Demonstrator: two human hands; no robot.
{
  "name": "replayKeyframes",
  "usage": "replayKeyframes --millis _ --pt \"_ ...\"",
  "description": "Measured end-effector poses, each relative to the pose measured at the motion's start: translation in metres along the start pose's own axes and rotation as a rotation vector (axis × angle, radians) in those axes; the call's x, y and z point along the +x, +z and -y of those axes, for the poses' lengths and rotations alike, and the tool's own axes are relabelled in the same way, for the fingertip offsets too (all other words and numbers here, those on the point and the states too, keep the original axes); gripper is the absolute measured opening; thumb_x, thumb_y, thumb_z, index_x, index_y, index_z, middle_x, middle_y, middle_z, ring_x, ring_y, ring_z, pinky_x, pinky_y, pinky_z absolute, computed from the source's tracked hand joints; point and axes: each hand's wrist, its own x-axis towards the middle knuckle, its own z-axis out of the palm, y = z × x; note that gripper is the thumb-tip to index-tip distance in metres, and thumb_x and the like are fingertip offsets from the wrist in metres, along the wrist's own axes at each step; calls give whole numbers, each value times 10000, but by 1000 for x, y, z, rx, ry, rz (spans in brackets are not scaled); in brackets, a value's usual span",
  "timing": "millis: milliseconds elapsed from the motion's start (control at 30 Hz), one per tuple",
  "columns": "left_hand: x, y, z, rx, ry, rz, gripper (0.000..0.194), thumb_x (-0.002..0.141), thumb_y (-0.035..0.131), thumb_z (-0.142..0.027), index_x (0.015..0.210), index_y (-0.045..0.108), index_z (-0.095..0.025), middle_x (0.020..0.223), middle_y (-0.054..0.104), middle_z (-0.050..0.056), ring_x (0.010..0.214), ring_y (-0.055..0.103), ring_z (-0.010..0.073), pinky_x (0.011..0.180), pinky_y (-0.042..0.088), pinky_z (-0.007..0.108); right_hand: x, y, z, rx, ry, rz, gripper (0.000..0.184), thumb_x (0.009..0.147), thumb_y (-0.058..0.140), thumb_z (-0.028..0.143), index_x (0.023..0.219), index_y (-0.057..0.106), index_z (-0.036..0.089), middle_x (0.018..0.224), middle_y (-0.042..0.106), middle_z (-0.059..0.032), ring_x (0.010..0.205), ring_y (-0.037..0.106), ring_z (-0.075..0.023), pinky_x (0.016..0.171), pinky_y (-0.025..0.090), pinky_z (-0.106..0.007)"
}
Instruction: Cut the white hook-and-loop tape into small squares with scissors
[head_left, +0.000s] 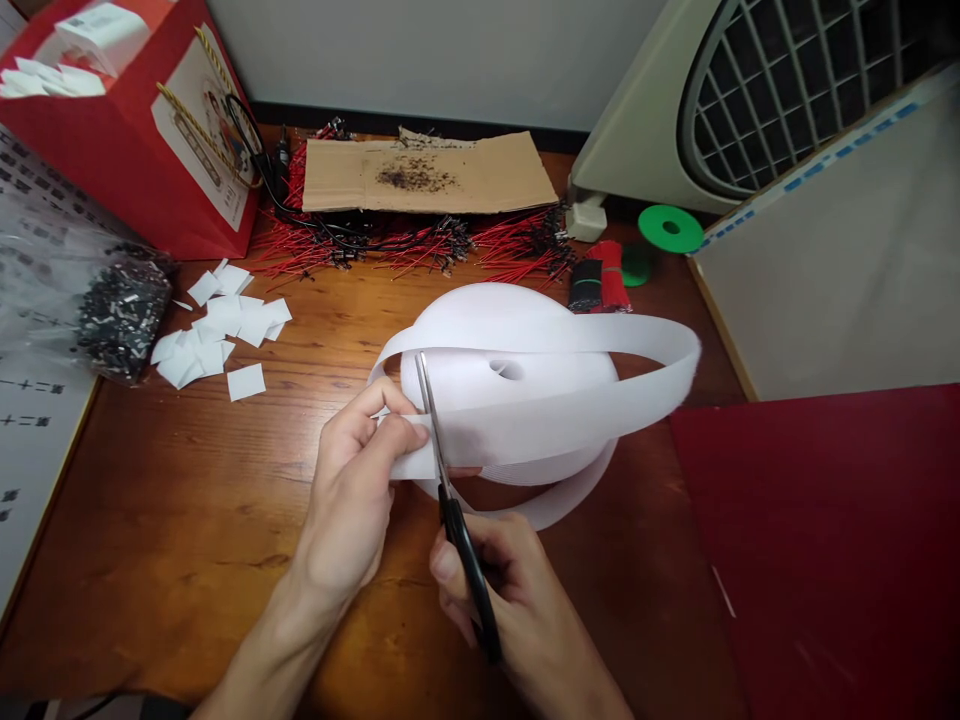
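A big roll of white tape (510,380) lies on the wooden table (180,520), and a loose strip (570,415) of it loops out to the right and back toward me. My left hand (352,490) pinches the free end of the strip between thumb and fingers. My right hand (510,600) grips black-handled scissors (454,500), whose blades stand across the strip just right of my left thumb. A heap of cut white squares (217,335) lies at the left.
A red gift bag (135,130) and a clear bag of small dark parts (112,310) sit at the left. Red wires (420,245) and a cardboard sheet (427,172) lie at the back. A green spool (670,228), a fan (787,90), a red sheet (825,540) are right.
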Motion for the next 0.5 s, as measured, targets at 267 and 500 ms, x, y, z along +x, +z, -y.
replayKeyframes --millis 267,500 --pt "0 2 -3 -151 -109 47 218 770 682 -156 586 567 -174 628 521 -19 607 508 118 538 518 211 -9 -11 2 26 10 -34 596 890 650 798 787 578 216 627 503 35 528 429 -136 541 390 -292" --pt "0 -7 0 -286 -189 272 204 847 665 -169 645 640 -172 722 596 40 761 595 165 737 569 253 5 -18 4 333 -53 293 641 934 605 786 671 518 208 540 436 58 408 333 -74 423 232 -242"
